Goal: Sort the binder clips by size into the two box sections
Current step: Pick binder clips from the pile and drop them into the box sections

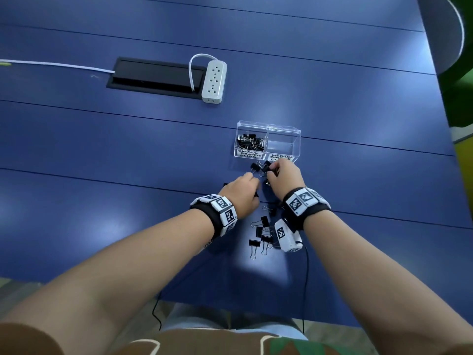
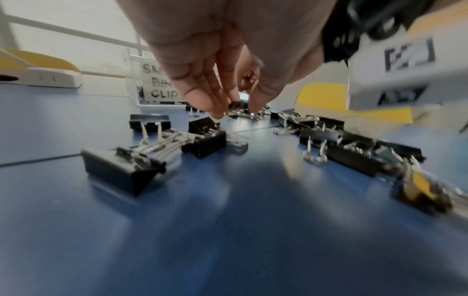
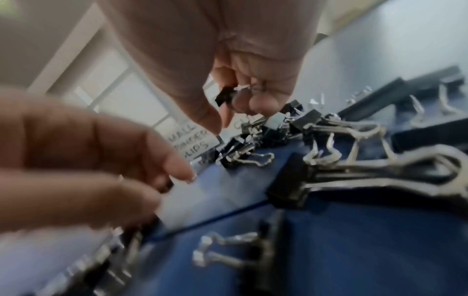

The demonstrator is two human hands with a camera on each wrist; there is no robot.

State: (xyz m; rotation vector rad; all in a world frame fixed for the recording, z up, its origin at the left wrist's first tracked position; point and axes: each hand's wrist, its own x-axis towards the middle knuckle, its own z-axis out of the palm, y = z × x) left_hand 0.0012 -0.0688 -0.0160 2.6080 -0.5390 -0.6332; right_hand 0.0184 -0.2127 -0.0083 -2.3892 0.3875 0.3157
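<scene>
A clear two-section box [image 1: 297, 139] stands on the blue table. Its left section, labelled small [image 1: 250, 153], holds several black binder clips [image 1: 249, 141]; the right section, labelled medium [image 1: 281, 157], shows bare. My right hand [image 1: 271, 170] is just in front of the box, fingers curled round a small black clip [image 3: 223, 97]. My left hand [image 1: 252, 176] hangs beside it, its fingertips [image 2: 217, 112] and thumb pinching a small clip [image 2: 236, 105] that lies on the table. More clips [image 1: 263, 234] of both sizes lie scattered under and behind my wrists.
A white power strip [image 1: 214, 82] and a black cable hatch [image 1: 153, 75] lie at the far left, with a white cord [image 1: 51, 64] running off left. A grey chair back [image 1: 445, 32] stands past the table's right edge. Black wrist-camera cables [image 1: 305, 278] hang over the near edge.
</scene>
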